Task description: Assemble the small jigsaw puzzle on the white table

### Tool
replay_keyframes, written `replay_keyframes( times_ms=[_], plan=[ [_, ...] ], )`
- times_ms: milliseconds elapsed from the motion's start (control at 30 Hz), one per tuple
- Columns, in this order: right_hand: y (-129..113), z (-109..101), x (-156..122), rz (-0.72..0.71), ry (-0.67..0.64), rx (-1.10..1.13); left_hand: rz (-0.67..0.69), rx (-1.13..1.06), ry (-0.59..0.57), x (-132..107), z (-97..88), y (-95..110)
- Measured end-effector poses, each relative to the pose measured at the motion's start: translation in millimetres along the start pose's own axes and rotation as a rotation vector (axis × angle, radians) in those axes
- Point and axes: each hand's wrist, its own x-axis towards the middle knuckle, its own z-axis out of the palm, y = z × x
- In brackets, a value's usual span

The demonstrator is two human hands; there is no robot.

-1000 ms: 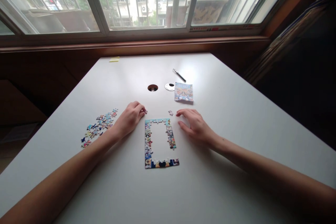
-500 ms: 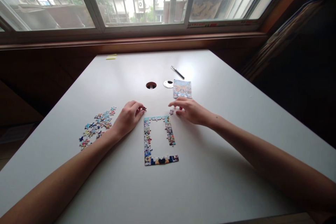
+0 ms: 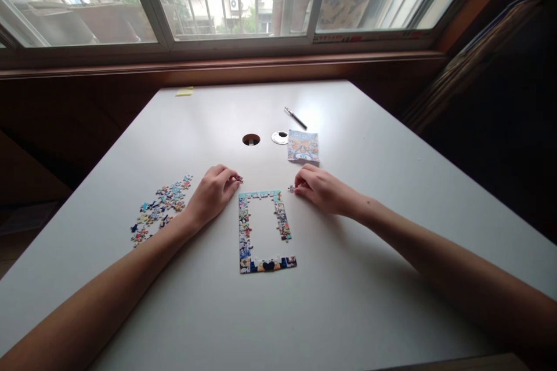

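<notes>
Between the thumb and fingers of my left hand [image 3: 214, 190] is a small dark jigsaw piece [image 3: 239, 179], above the upper left corner of the puzzle frame. My right hand [image 3: 319, 190] pinches another jigsaw piece [image 3: 291, 189], pale and patterned, just beyond the frame's upper right corner. The joined puzzle border [image 3: 244, 232] lies flat on the white table, its middle showing bare tabletop. A gap breaks its right side near the bottom. Loose jigsaw pieces [image 3: 167, 200] are spread left of my left hand, partly hidden behind my forearm.
Beyond my right hand lies a printed picture sheet [image 3: 303, 146], with a pen [image 3: 296, 118] behind it. A round hole [image 3: 251, 139] opens in the table [image 3: 331, 313], beside a metal cover [image 3: 279, 137]. A yellow sticky note [image 3: 184, 91] is at the far left edge, below the window.
My right hand's fingers have closed on the pale piece, which was lying on the table, and shifted it slightly right. My left hand stays in place with its piece.
</notes>
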Motion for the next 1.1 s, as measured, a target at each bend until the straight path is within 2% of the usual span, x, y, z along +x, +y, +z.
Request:
replay_keyframes(
  times_ms=[200, 333, 400, 500, 633, 833, 1100],
  plan=[
    [-19.0, 8.6, -34.1, 0.014, 0.034, 0.058, -0.004, 0.012, 0.031, 0.4, 0.8, 0.9],
    [-37.9, 12.6, -51.6, -0.034, -0.034, 0.141, 0.158, -0.029, 0.038, -4.2, -2.3, 13.6],
    [-46.9, 14.9, -57.6, -0.063, -0.071, 0.153, 0.276, -0.094, -0.044, -8.7, -5.2, 26.6],
    [-57.0, 18.6, -62.4, -0.109, -0.110, 0.137, 0.427, -0.147, -0.228, -15.3, -10.5, 49.4],
    [-63.6, 22.4, -62.1, -0.171, -0.106, 0.058, 0.540, -0.171, -0.402, -19.8, -15.0, 68.7],
    [-65.5, 23.5, -60.8, -0.254, -0.051, 0.011, 0.572, -0.173, -0.435, -20.7, -11.5, 68.0],
    [-65.9, 20.7, -61.1, -0.267, -0.028, 0.061, 0.591, -0.182, -0.416, -21.7, -9.6, 69.0]
  ],
)
